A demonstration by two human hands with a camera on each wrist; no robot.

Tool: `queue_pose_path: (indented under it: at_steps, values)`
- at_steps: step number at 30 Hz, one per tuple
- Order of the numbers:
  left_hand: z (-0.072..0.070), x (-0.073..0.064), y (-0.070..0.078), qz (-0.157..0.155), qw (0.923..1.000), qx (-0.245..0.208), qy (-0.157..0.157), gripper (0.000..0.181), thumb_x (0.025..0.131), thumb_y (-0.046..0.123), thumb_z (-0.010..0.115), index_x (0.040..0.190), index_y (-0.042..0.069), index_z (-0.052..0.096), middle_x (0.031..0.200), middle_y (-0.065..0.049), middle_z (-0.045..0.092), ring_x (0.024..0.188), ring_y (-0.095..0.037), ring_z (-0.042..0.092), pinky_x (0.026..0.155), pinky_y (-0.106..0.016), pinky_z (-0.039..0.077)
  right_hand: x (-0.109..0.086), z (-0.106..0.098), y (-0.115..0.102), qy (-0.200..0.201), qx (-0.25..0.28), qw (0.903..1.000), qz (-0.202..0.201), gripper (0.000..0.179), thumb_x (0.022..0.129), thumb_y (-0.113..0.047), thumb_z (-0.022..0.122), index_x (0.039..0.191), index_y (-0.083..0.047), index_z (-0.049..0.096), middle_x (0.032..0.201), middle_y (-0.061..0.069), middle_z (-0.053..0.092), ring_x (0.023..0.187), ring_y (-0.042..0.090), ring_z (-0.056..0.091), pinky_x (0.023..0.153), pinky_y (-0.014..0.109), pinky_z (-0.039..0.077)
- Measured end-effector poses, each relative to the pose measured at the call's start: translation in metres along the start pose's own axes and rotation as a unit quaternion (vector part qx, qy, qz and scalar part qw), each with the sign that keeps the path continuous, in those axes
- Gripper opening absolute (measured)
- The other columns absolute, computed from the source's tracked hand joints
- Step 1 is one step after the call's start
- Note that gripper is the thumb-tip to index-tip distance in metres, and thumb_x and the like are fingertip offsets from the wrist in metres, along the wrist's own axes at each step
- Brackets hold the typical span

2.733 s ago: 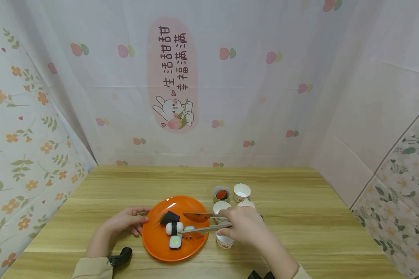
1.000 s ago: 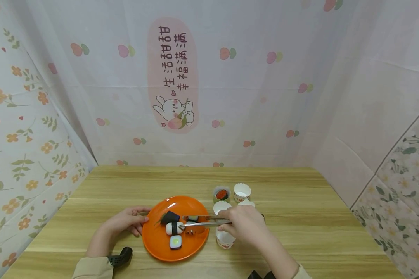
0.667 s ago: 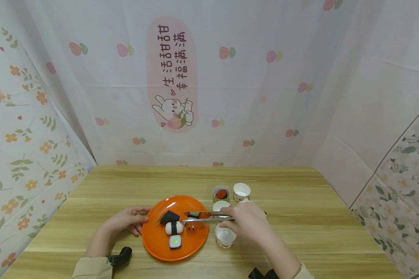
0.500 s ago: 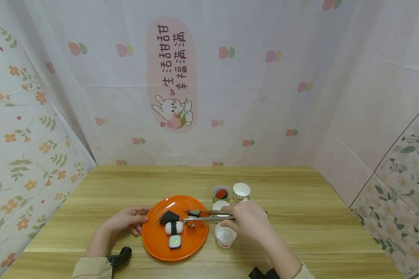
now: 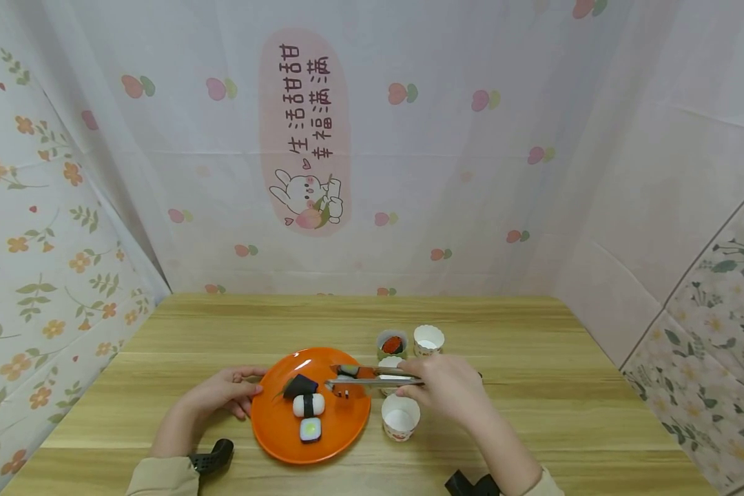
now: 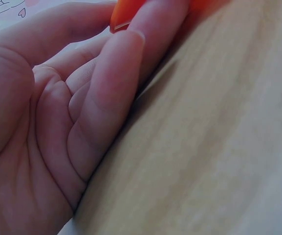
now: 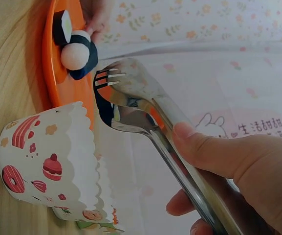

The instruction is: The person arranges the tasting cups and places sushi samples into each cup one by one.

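My right hand (image 5: 449,386) grips a pair of metal tongs (image 7: 172,156), whose tips are around a dark-wrapped sushi roll (image 5: 348,370) over the right side of the orange plate (image 5: 279,437). In the right wrist view the roll (image 7: 103,105) shows partly hidden by the tong ends. On the plate lie a black cone-shaped hand roll (image 5: 301,386), a white rice piece with a black band (image 5: 309,405) and a second sushi roll (image 5: 311,430). At the plate's left edge my left hand (image 5: 223,395) pinches the rim, thumb at the edge, as the left wrist view (image 6: 97,93) shows close up.
Right of the plate stand several paper cups: a white cup (image 5: 400,417) in front, another (image 5: 430,340) at the back, one partly behind the tongs. A further cup (image 5: 382,351) holds a red-topped sushi piece (image 5: 393,345). A black device (image 5: 213,456) sits by the left wrist.
The tongs have closed around the sushi roll and shifted it from beside the banded rice piece toward the plate's far right edge. My right hand moved slightly right; the left hand stayed put.
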State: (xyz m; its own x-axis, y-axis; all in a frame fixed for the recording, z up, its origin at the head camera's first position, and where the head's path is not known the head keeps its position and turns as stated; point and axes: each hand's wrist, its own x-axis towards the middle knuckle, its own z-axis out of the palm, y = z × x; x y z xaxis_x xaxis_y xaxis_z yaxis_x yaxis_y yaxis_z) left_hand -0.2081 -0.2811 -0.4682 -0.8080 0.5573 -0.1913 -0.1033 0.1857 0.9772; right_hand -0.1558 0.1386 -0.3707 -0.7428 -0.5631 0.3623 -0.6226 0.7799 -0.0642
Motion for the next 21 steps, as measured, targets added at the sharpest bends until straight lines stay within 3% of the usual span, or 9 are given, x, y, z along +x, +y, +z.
queue_pose_path:
  at_steps: [7, 15, 21]
  values:
    - [0.001, -0.001, 0.001, 0.001, 1.0, 0.002, 0.001, 0.054, 0.097, 0.013, 0.056, 0.139, -0.014, 0.035, 0.077, -0.011, 0.067, 0.061, -0.014, 0.064, 0.055, -0.024, 0.054, -0.001, -0.003, 0.004, 0.01, 0.006, 0.9998, 0.016, 0.036, 0.075, -0.041, 0.08, 0.102, -0.017, 0.076, 0.085, -0.007, 0.071, 0.054, 0.001, 0.045, 0.044, 0.02, 0.035]
    - [0.002, -0.002, 0.003, -0.002, 1.0, 0.002, 0.003, 0.055, 0.097, 0.013, 0.057, 0.138, -0.014, 0.034, 0.076, -0.01, 0.067, 0.061, -0.014, 0.064, 0.055, -0.024, 0.054, -0.003, -0.01, 0.013, 0.015, 0.006, 0.9992, 0.036, 0.035, 0.073, -0.04, 0.08, 0.101, -0.019, 0.076, 0.067, -0.014, 0.059, 0.049, 0.0, 0.037, 0.041, 0.02, 0.03]
    - [0.004, -0.004, 0.006, -0.001, 0.9999, 0.007, 0.01, 0.054, 0.097, 0.013, 0.057, 0.138, -0.014, 0.036, 0.075, -0.01, 0.066, 0.06, -0.014, 0.063, 0.054, -0.025, 0.054, -0.006, -0.016, 0.022, 0.013, -0.004, 0.9982, 0.058, 0.044, 0.074, -0.045, 0.077, 0.109, -0.019, 0.075, 0.066, -0.013, 0.057, 0.048, 0.0, 0.036, 0.041, 0.021, 0.029]
